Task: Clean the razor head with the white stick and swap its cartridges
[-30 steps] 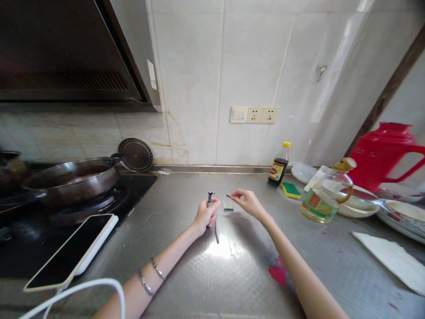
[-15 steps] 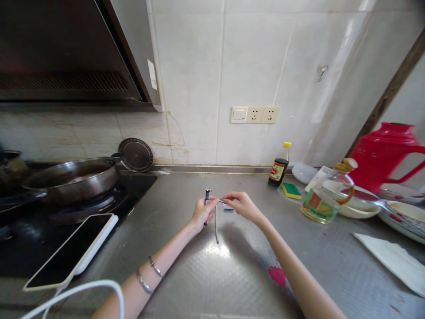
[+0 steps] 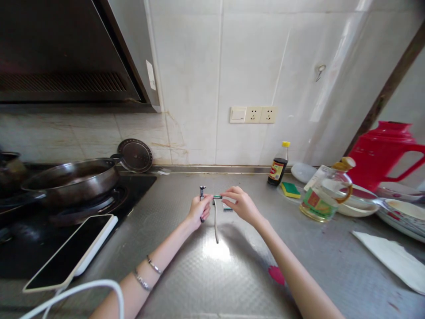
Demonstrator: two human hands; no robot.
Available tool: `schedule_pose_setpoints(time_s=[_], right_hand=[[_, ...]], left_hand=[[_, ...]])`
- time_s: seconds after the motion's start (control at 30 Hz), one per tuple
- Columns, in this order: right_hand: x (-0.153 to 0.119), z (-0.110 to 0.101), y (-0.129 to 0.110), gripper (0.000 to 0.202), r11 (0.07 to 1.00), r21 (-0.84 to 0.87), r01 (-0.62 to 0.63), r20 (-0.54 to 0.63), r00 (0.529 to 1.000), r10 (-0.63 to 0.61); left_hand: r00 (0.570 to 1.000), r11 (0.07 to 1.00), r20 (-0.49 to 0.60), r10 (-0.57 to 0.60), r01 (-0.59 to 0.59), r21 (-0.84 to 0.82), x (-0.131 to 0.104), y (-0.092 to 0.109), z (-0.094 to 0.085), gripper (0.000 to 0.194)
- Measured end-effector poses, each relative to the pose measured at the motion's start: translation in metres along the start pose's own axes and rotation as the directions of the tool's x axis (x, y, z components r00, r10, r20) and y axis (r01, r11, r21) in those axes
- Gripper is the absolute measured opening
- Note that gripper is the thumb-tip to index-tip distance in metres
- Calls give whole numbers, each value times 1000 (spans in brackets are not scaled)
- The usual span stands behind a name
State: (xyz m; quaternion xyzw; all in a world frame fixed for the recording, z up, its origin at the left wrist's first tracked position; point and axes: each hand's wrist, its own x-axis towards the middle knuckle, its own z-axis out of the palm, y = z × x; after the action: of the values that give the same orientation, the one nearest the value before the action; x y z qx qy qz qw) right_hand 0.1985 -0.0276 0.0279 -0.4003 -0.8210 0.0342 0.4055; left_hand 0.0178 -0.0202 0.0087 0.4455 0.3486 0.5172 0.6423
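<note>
My left hand (image 3: 198,208) is closed around a slim black tool (image 3: 202,194) that stands upright, its silver T-shaped head showing above the fingers. Its exact kind is too small to tell. Between the hands a small, thin green strip (image 3: 217,196) lies level; left fingertips touch one end, and my right hand (image 3: 239,203) pinches the other. Below the strip a thin grey cord-like piece (image 3: 216,223) runs down over the counter. Partly behind the right fingers is a small flat pale packet (image 3: 227,207) with a dark edge.
On the steel counter (image 3: 186,274), a phone (image 3: 71,252) with a white cable lies left beside the stove and pan (image 3: 73,179). To the right stand a soy sauce bottle (image 3: 278,166), a sponge (image 3: 291,190), an oil jug (image 3: 323,199), dishes and a red thermos (image 3: 381,155).
My left hand and the black tool have shifted slightly left, away from my right hand. More of the green strip now shows between the hands.
</note>
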Motion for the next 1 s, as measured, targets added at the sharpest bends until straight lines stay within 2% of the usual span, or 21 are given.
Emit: schedule_pose_setpoints(time_s=[0.17, 0.3, 0.43, 0.53, 0.63, 0.8, 0.87, 1.0], right_hand=[[-2, 1, 1, 21, 999, -22, 30, 3, 1000, -30], [-1, 3, 2, 22, 998, 57, 12, -25, 1000, -10], [1, 6, 7, 28, 950, 286, -130, -56, 987, 152], [2, 9, 12, 34, 850, 449, -276, -30, 946, 323], [1, 10, 18, 37, 768, 533, -354, -7, 906, 422], [1, 10, 19, 37, 728, 576, -373, 22, 897, 442], [1, 9, 18, 35, 723, 586, -366, 32, 902, 430], [1, 5, 16, 31, 713, 602, -359, 81, 916, 392]], left_hand=[[998, 999, 44, -39, 39, -5, -1, -1, 1, 33], [999, 1000, 39, -17, 16, 26, -1, -1, 1, 34], [999, 999, 17, 38, -38, -20, 0, -1, 0, 37], [996, 993, 17, 91, -90, -71, 0, -4, 1, 36], [984, 984, -8, 176, -176, -25, -4, -10, 7, 30], [939, 926, -3, 343, -338, 171, -16, -21, 22, 23], [936, 912, 28, 350, -347, 218, -21, -24, 28, 23], [954, 920, 88, 288, -301, 252, -29, -25, 36, 23]])
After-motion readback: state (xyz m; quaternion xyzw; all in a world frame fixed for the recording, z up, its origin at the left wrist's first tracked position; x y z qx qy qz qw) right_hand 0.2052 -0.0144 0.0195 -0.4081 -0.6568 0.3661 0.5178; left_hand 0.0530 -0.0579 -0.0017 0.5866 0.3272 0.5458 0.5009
